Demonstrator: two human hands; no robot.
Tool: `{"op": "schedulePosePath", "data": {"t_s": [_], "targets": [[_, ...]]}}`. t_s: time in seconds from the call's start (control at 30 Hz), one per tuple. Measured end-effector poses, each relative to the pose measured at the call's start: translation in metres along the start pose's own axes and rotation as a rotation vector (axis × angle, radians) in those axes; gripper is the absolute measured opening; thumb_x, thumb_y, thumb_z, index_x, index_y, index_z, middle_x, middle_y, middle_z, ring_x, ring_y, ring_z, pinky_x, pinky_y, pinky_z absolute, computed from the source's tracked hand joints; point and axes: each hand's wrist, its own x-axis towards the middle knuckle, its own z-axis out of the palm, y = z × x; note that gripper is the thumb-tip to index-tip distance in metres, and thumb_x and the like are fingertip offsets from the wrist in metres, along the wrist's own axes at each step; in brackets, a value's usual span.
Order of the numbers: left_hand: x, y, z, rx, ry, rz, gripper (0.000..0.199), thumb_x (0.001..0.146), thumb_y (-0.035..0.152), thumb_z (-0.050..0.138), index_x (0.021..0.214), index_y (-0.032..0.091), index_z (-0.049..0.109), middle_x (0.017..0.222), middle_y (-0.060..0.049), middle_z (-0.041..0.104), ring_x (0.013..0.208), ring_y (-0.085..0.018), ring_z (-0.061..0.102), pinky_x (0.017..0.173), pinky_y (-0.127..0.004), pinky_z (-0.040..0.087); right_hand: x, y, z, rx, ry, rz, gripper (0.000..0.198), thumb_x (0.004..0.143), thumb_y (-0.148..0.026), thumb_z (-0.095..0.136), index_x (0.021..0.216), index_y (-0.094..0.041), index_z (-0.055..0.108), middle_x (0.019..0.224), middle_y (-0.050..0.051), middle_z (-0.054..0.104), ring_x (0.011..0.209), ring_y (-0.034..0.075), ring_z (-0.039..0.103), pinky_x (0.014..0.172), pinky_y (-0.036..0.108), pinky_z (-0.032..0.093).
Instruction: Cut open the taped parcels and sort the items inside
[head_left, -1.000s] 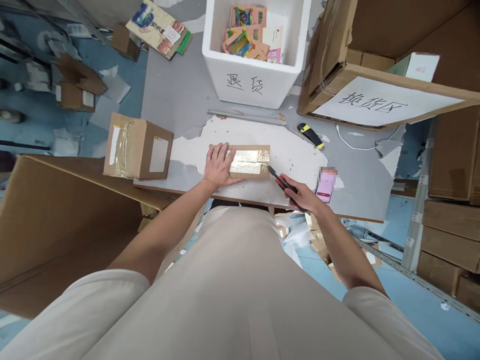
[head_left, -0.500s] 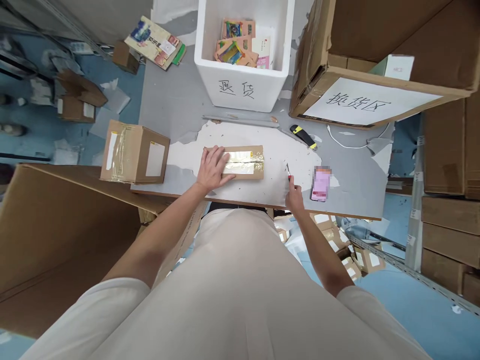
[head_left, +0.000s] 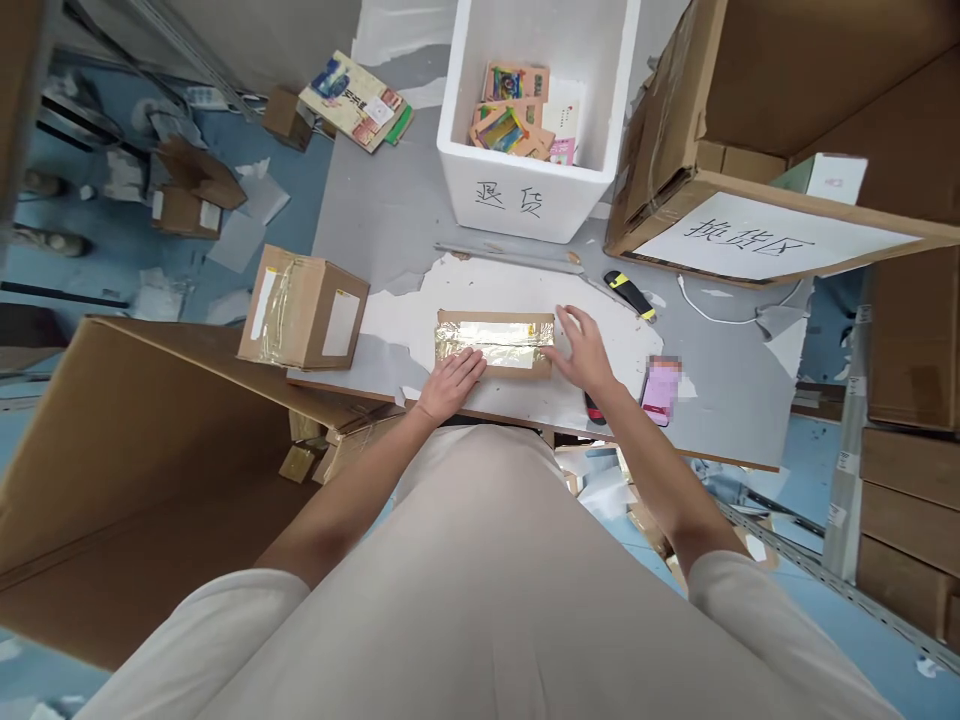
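A flat cardboard box (head_left: 495,330) with shiny tape and white labels lies on the table in front of me. A lengthwise slit shows along its taped top. My left hand (head_left: 452,384) rests with outstretched fingers on the box's near left edge. At the right end of the box is my right hand (head_left: 581,350), its thumb and fingers spread around the corner. Partly under my right wrist lies a red and black utility knife (head_left: 594,408), its blade hidden. To the right of that wrist is a pink-screened phone (head_left: 661,390).
A white foam box (head_left: 525,205) with booklets and a large labelled carton (head_left: 750,235) stand at the back. A taped carton (head_left: 307,310) sits at the left table edge, near a book (head_left: 352,100). A black and yellow cutter (head_left: 630,296) lies right of centre.
My right hand has put the utility knife down on the table and moved left to the box's end. My left hand has slid from the box's top to its near edge.
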Motion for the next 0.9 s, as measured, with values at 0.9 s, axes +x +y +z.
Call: {"op": "schedulePosePath", "data": {"t_s": [0.9], "targets": [[0.005,-0.035,-0.004,-0.077,-0.006,0.327,0.044,0.094,0.009,0.032,0.13,0.019,0.055,0.132,-0.011,0.061,0.13,-0.021,0.051,0.102,-0.042,0.045,0.032,-0.03,0.029,0.062,0.123,0.672,0.048,0.094,-0.053,0.034,0.108,-0.017,0.062,0.103,0.013,0.064,0.096,0.024,0.058,0.081,0.034,0.045]]}}
